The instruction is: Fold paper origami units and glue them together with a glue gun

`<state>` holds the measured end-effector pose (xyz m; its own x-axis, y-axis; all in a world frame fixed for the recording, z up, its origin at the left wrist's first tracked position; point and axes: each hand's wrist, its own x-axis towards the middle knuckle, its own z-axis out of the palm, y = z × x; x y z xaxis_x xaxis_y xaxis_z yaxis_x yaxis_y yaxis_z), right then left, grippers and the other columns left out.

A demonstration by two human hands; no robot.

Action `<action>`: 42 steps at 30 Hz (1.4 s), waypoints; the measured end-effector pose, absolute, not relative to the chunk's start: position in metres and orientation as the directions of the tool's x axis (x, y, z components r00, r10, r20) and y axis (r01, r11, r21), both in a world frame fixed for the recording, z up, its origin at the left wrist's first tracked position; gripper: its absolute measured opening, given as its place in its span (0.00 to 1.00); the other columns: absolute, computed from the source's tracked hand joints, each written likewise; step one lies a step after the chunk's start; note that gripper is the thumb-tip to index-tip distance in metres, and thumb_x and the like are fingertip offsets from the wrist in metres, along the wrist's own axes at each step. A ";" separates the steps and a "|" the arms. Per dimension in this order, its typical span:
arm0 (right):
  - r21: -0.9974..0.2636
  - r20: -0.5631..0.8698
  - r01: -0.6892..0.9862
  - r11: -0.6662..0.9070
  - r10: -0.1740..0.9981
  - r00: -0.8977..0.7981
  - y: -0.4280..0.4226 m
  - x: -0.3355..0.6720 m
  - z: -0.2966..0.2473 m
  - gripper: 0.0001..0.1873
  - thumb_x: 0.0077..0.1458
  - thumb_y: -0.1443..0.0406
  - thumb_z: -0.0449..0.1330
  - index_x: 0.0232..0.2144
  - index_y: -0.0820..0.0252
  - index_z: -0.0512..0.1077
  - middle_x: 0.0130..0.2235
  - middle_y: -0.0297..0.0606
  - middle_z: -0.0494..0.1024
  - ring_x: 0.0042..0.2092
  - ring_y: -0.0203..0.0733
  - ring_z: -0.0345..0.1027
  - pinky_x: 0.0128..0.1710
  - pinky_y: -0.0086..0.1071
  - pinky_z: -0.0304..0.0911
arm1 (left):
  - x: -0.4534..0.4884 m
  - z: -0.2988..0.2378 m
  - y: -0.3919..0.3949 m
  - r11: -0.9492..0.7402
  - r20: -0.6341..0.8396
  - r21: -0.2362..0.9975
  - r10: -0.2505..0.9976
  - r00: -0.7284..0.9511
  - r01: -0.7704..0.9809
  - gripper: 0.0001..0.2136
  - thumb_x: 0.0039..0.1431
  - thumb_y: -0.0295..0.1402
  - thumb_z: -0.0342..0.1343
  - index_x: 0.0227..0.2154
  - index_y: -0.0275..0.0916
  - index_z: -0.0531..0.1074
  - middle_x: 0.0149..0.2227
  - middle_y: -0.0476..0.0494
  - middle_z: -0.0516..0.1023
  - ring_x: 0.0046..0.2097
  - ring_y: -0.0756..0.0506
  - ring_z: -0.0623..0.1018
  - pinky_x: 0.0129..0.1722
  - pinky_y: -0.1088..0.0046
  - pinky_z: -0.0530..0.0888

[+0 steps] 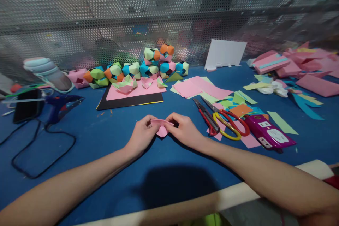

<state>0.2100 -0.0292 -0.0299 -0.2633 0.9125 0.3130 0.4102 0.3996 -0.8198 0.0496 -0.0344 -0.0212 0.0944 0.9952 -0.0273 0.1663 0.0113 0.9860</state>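
Between my two hands, a small piece of folded pink paper is held just above the blue table. My left hand pinches its left corner between thumb and fingers. The right corner is gripped the same way by my right hand. The paper's lower part comes to a blunt point below my thumbs. Beyond my hands, several folded pink and green pieces, one a pink-green piece, lie on pink and black sheets.
Folded paper balls line the back by a perforated metal screen. At right lie a box cutter, scissors, a purple pouch and paper scraps. A glue gun, phone and bottle sit left.
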 end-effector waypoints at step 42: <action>-0.740 0.474 0.417 0.528 0.849 -0.235 -0.034 0.211 -0.033 0.12 0.54 0.63 0.54 0.31 0.64 0.75 0.28 0.35 0.76 0.29 0.35 0.65 0.30 0.28 0.59 | 0.052 -0.034 -0.042 -0.082 0.079 0.997 0.977 0.199 0.008 0.12 0.43 0.27 0.54 0.33 0.32 0.74 0.29 0.47 0.76 0.31 0.50 0.74 0.34 0.72 0.73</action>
<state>0.2109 -0.0335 -0.0328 -0.2347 0.8486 0.4741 0.4169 0.5284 -0.7395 0.0523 -0.0418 -0.0336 0.1995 0.9767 0.0791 0.0076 -0.0822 0.9966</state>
